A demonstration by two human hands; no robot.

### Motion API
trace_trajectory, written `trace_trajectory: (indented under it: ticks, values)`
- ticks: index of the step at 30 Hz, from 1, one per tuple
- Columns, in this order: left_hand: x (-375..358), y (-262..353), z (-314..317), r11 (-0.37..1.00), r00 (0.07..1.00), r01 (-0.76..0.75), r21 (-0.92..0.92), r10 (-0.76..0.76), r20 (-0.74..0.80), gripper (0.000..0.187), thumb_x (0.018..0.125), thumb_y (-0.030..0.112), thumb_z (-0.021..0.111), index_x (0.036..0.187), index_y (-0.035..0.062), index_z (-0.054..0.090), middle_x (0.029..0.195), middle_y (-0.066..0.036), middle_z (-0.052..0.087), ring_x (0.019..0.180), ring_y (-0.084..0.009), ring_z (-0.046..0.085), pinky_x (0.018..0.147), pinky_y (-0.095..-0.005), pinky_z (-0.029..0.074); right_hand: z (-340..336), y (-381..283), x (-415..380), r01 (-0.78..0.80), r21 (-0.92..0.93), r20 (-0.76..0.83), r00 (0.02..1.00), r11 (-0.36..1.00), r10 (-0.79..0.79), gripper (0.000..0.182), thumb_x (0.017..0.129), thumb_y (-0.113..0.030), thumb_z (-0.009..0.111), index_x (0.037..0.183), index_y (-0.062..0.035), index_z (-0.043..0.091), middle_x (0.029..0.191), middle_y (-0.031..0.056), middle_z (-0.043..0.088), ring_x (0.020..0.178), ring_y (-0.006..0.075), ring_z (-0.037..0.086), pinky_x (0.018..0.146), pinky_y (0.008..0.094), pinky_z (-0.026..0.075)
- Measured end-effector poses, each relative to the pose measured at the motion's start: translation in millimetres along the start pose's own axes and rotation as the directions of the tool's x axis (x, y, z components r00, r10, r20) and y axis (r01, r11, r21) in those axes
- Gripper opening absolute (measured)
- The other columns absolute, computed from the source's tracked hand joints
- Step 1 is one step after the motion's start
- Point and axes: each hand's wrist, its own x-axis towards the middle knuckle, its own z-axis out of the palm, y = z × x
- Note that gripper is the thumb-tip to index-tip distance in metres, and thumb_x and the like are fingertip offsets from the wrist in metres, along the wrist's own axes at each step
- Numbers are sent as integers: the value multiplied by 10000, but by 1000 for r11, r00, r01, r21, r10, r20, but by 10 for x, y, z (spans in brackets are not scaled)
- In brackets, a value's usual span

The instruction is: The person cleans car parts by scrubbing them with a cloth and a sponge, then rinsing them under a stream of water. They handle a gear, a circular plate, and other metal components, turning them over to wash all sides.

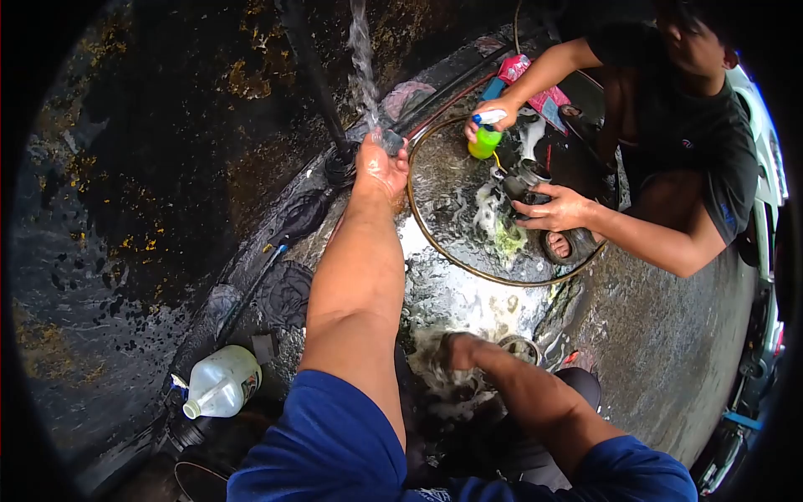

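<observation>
The left hand (383, 167) is held out palm up, with its fingers curled around a small dark part (390, 142). The part lies in the palm, where it is struck by a stream of water (363, 67) falling from above, and the wrist is wetted by the splash. The right hand (456, 351) is lowered into whitish suds (437, 386) near the ground; it is blurred and partly covered, so whether it is open or closed, or whether anything is gripped, cannot be told. Just beside it, a round rim (520, 341) is partly hidden by the forearm.

Beyond the hands, a thin hose (519, 284) is laid in a wide loop on the wet ground (661, 343). Within the loop, greenish-white foam (502, 230) is spread. A green spray bottle (483, 144) is gripped by one hand of a co-worker (686, 142), and a dark cylindrical piece (529, 177) is touched by the co-worker's other hand (559, 207). Near the spraying arm, a pink packet (544, 90) is seen.

On the left side, a dark crumpled cloth (286, 293) is seen beside the left forearm, and below it a translucent jug (224, 381) is tilted, its mouth pointed toward the lower left. At the far right, part of a vehicle (763, 180) is shown.
</observation>
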Motion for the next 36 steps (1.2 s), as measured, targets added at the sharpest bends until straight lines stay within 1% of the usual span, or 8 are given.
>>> trace_trajectory:
  ticks: [1, 4, 7, 11, 15, 23, 29, 36]
  values:
    - [35, 22, -49, 997, 996, 35, 74, -41, 82, 262, 925, 361, 474, 1014, 118, 515, 980, -143, 540, 603, -206, 503, 497, -279, 449, -248, 82, 77, -115, 78, 72, 991, 990, 110, 391, 752, -228, 605, 1140, -196, 646, 1131, 170, 613, 1007, 314, 588, 879, 384, 479]
    - [-252, 52, 278, 999, 999, 38, 27, -37, -11, 267, 921, 377, 436, 987, 130, 513, 873, -105, 529, 609, -205, 502, 545, -312, 460, -1078, -41, -213, -33, 634, -279, 922, 773, 268, 406, 674, -110, 672, 1079, -83, 660, 906, 113, 690, 792, 209, 623, 754, 336, 489]
    - [-189, 57, 241, 997, 998, -9, -71, 4, -68, 241, 910, 340, 468, 941, 109, 528, 808, -85, 515, 624, -215, 513, 591, -364, 469, -1504, 359, 307, 199, 710, -556, 747, 676, 364, 380, 695, -188, 697, 1017, 7, 646, 906, 149, 684, 761, 208, 634, 704, 322, 503]
    - [-345, 162, 122, 980, 985, -107, 165, 127, -113, 144, 888, 217, 508, 955, 96, 547, 827, -69, 503, 657, -206, 509, 583, -329, 462, -2346, 473, 877, 347, 794, -608, 487, 500, 627, 431, 809, -368, 657, 1011, 11, 620, 875, 144, 671, 746, 240, 638, 691, 345, 508]
    - [-478, 238, -133, 899, 903, -45, 435, 223, -367, 148, 846, 200, 539, 890, 61, 560, 781, -48, 495, 636, -170, 501, 533, -313, 449, -3001, -284, 690, 599, 792, -464, 715, -117, 522, 296, 935, -327, 510, 953, -38, 572, 812, 109, 611, 667, 258, 591, 610, 469, 495]
    - [-770, 124, -478, 966, 973, 82, 245, -24, -229, 227, 892, 279, 481, 1011, 96, 545, 849, -74, 563, 600, -166, 542, 423, -238, 388, -3206, -830, 727, 529, 848, -514, 813, 21, 276, 122, 922, -161, 474, 924, -81, 566, 853, 78, 571, 779, 279, 562, 703, 564, 451]
    - [-950, 281, -473, 948, 987, 93, 304, -49, -150, 221, 884, 261, 495, 1033, 109, 551, 858, -85, 604, 625, -172, 573, 412, -238, 372, -3071, -857, 707, 619, 778, -592, 780, -111, 203, 221, 916, -294, 574, 930, -73, 571, 741, 62, 572, 634, 192, 548, 582, 403, 513]
    - [-948, 240, -360, 962, 988, 5, 274, 38, -150, 293, 843, 175, 548, 1136, 168, 560, 965, -43, 559, 629, -162, 502, 499, -254, 413, -3039, -935, 322, 490, 863, -504, 812, 125, 295, 156, 894, -209, 609, 900, -54, 599, 722, 44, 586, 567, 142, 542, 515, 381, 520]
